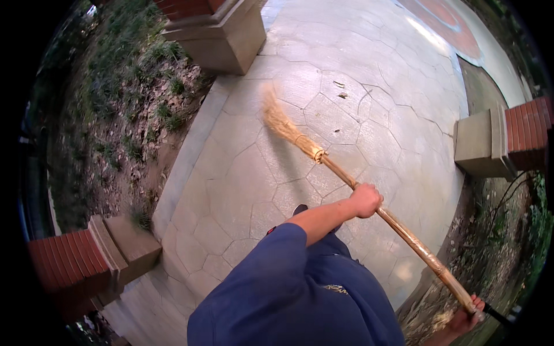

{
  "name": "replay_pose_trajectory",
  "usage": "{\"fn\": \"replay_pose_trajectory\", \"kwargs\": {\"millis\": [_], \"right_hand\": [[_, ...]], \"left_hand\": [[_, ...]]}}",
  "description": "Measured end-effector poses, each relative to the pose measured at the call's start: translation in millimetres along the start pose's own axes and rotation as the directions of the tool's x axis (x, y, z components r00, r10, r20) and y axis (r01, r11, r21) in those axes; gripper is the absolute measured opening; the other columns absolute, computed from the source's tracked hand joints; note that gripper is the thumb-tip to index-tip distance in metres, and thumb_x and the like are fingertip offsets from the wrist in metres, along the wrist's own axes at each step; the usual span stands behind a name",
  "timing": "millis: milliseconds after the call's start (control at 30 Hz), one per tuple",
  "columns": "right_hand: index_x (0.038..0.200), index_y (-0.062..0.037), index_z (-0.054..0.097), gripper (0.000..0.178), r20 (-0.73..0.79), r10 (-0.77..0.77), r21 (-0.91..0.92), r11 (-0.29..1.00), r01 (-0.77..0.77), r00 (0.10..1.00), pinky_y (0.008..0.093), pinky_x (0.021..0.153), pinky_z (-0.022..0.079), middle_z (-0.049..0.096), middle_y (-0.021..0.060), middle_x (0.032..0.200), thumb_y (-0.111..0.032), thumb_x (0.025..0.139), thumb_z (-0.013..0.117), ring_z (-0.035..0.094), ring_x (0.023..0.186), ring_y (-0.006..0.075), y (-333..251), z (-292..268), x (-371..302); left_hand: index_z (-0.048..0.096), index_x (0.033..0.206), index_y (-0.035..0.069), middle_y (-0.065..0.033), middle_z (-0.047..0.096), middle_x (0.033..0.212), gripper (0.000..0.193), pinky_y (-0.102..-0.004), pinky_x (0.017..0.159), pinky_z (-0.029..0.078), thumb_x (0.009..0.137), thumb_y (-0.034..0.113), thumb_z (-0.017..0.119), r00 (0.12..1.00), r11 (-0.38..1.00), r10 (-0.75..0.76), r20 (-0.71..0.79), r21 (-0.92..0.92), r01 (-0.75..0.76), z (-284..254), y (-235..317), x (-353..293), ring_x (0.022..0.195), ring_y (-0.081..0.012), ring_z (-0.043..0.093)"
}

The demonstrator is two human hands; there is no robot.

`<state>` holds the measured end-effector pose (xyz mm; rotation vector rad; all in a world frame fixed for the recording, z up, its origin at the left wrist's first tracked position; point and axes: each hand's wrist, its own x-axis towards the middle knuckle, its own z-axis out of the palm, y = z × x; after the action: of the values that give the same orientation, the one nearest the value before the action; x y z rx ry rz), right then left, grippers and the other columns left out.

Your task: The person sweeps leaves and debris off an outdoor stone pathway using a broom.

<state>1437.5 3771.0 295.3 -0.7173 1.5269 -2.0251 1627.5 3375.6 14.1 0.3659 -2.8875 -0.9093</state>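
A straw broom (410,235) with a long bamboo handle slants across the view, its bristle head at the upper left. My left hand (367,200) is wrapped round the middle of the handle. At the handle's lower right end, my right hand (466,316) grips it, partly hidden behind the handle. The straw bristles hang over the paving (231,184), blurred at the tips; whether they touch it I cannot tell. Beyond the broom head lie a few dry leaves (342,96) and a small dark scrap (337,131).
Brick pillars on stone bases stand at the upper left (222,43), lower left (131,247) and right (479,144). A pale kerb (184,164) edges the paving beside leaf-strewn soil (167,115). A reddish round pattern (444,23) marks the far ground. My dark shoe (299,209) shows below.
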Motion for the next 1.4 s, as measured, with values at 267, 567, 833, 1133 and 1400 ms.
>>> {"fn": "replay_pose_trajectory", "kwargs": {"millis": [267,567,833,1133,1400], "right_hand": [[0.081,-0.0058,0.041,0.027,-0.017,0.184,0.046,0.982,-0.183,0.983,0.0331,0.084,0.034,0.04,0.0059,0.079,-0.021,0.07,0.06,0.041,0.083,0.0198,54.7,24.4,42.3],[0.076,-0.0078,0.036,0.03,-0.019,-0.12,-0.283,0.953,0.11,0.993,0.029,0.072,0.031,0.034,0.0039,0.073,-0.028,0.071,0.057,0.035,0.074,0.0177,-38.0,-2.7,65.8],[0.08,-0.0064,0.038,0.025,0.088,-0.189,-0.092,0.976,0.197,0.978,0.0296,0.076,0.029,0.035,0.0046,0.077,-0.021,0.072,0.057,0.033,0.079,0.0171,-22.0,-54.5,92.7],[0.083,-0.0071,0.044,0.029,0.07,0.167,0.108,0.979,-0.174,0.984,0.0359,0.077,0.04,0.048,0.008,0.084,-0.022,0.069,0.064,0.048,0.088,0.0247,116.6,19.3,101.5],[0.093,-0.0043,0.048,0.028,0.013,0.413,0.21,0.889,-0.406,0.911,0.0341,0.061,0.047,0.051,0.0114,0.094,-0.02,0.074,0.061,0.05,0.102,0.0287,195.6,170.9,70.0]], "left_hand": [[0.057,0.07,0.008,-0.0109,0.057,0.072,0.018,-0.0413,0.065,0.044,0.062,0.022,0.064,0.98,0.99,-0.143,0.14,0.004,0.144,37.0,-15.3,-55.3,0.075,-0.0286,0.056],[0.056,0.071,0.008,-0.0115,0.056,0.071,0.019,-0.0424,0.065,0.043,0.06,0.02,0.066,0.998,0.998,-0.058,-0.029,-0.036,0.057,18.0,29.4,93.6,0.074,-0.0296,0.055],[0.056,0.067,0.008,-0.012,0.057,0.067,0.015,-0.0434,0.063,0.043,0.061,0.02,0.063,0.997,0.995,-0.071,-0.033,0.073,0.073,-6.9,41.5,98.3,0.07,-0.0304,0.056],[0.059,0.07,0.007,-0.0131,0.059,0.072,0.014,-0.0427,0.066,0.045,0.063,0.019,0.061,0.928,0.932,-0.349,0.132,0.155,0.328,-3.6,-66.6,-22.7,0.075,-0.0313,0.057],[0.064,0.079,0.013,-0.0096,0.062,0.083,0.015,-0.0389,0.071,0.047,0.066,0.017,0.058,0.834,0.846,-0.502,0.229,0.332,0.418,-72.6,-195.6,-107.4,0.084,-0.0271,0.059]]}}
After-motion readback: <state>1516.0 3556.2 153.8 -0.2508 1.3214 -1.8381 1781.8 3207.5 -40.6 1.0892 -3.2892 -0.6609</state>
